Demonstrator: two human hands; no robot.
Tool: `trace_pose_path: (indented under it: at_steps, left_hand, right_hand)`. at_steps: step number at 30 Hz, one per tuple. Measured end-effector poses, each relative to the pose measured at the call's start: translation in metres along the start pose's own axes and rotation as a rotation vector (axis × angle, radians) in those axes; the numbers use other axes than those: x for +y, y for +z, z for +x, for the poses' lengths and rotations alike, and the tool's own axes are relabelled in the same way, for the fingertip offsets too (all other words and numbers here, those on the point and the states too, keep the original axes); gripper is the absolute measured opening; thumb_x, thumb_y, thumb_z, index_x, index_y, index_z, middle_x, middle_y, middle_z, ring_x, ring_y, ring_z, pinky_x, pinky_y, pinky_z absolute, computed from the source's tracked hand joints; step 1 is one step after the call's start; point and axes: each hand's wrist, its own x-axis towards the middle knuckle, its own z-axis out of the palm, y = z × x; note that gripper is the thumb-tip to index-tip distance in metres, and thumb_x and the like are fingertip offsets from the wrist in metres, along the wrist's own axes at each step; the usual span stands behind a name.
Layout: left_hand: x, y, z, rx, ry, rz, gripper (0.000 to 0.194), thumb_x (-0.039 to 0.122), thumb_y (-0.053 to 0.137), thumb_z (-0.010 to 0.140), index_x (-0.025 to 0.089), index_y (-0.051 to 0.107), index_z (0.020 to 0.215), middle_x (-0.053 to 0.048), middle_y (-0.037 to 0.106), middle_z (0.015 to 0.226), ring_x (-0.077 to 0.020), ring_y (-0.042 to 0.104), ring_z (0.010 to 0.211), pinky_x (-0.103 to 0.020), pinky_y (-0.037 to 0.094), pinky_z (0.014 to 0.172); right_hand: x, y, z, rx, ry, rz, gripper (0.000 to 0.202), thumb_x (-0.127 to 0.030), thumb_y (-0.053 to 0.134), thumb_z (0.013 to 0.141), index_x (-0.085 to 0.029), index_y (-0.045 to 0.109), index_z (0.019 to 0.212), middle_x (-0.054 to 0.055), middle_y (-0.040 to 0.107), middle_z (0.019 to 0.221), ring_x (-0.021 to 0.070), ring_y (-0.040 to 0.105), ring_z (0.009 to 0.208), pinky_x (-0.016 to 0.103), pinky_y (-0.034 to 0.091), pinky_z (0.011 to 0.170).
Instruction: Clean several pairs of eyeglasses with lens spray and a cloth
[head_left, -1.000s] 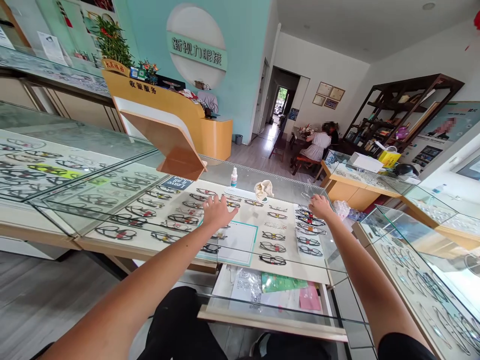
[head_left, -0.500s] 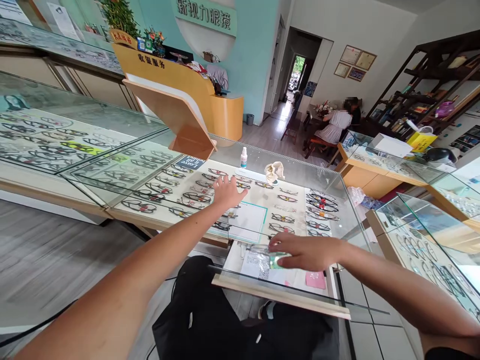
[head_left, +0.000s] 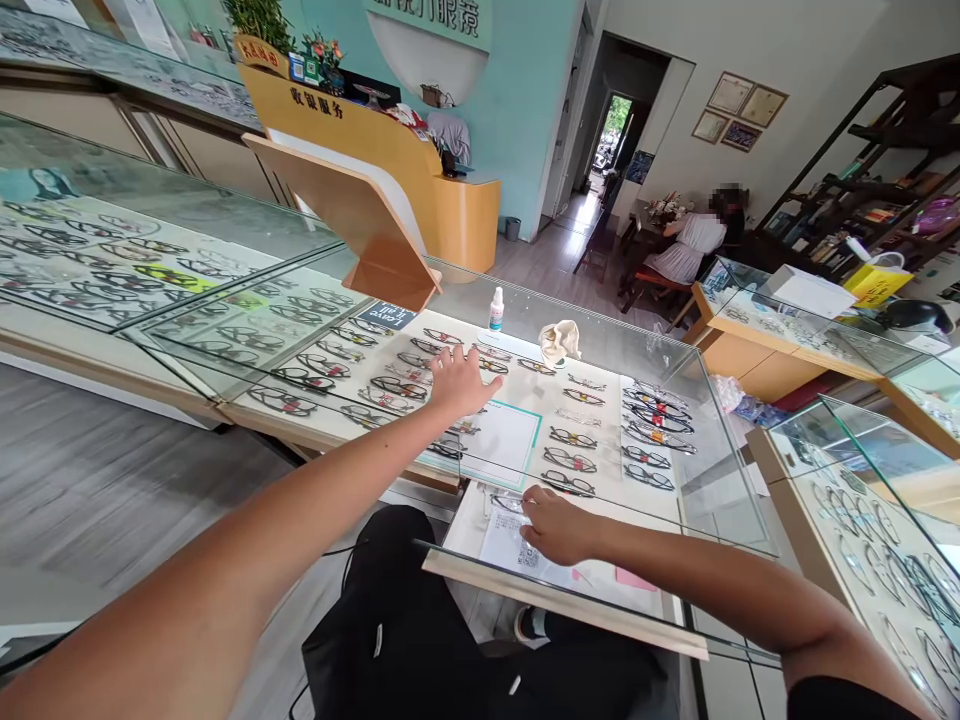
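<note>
Left hand (head_left: 459, 381) flat on glass counter (head_left: 675, 360), right hand (head_left: 555, 527) on papers (head_left: 504, 540) — pulled-out drawer (head_left: 562, 605)

My one camera sits on my head, looking forward and down over the glass tabletop (head_left: 697, 440) from close above; both my hands fall within its view, with the shop's far doorway (head_left: 611, 130) straight ahead.

The orange desk (head_left: 390, 150) carries the dark characters 收银服务 on its front. On the wall sign (head_left: 442, 15) above it only the lower parts of white characters show, too cut off to read. The small dark card (head_left: 380, 315) in the showcase has white writing, too small to read.
</note>
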Motion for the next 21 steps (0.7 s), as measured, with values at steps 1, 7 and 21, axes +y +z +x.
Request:
trace_pose_path:
  at_steps: [1,7,21]
  left_hand:
    - [0.0,-0.001,0.0,0.001,-0.002,0.001,0.068,0.07,0.054,0.095,0.017,0.058,0.138,-0.024,0.054,0.155,-0.0458,0.037,0.151,-0.058,0.03,0.121]
    - [0.002,-0.002,-0.002,0.024,0.004,-0.011,0.068,0.069,0.057,0.095,0.016,0.059,0.137,-0.024,0.054,0.154,-0.0458,0.038,0.151,-0.058,0.03,0.122]
    - [0.0,-0.002,-0.002,-0.014,-0.003,0.027,0.072,0.067,0.057,0.096,0.014,0.056,0.144,-0.025,0.048,0.163,-0.0464,0.033,0.157,-0.059,0.028,0.124]
  right_hand:
    - [0.001,0.01,0.009,0.057,0.024,-0.045,0.047,-0.037,0.046,0.108,-0.007,0.064,0.139,0.027,0.055,0.156,0.0394,0.053,0.145,0.057,0.047,0.12]
    - [0.024,0.058,0.083,0.383,0.187,-0.308,0.06,-0.022,0.037,0.108,0.001,0.047,0.163,0.024,0.034,0.177,0.0398,0.015,0.171,0.059,0.013,0.14]
    - [0.095,0.023,0.202,0.665,0.362,-0.283,0.072,-0.031,0.04,0.107,0.004,0.032,0.169,0.023,0.023,0.181,0.0415,0.008,0.171,0.058,0.002,0.138]
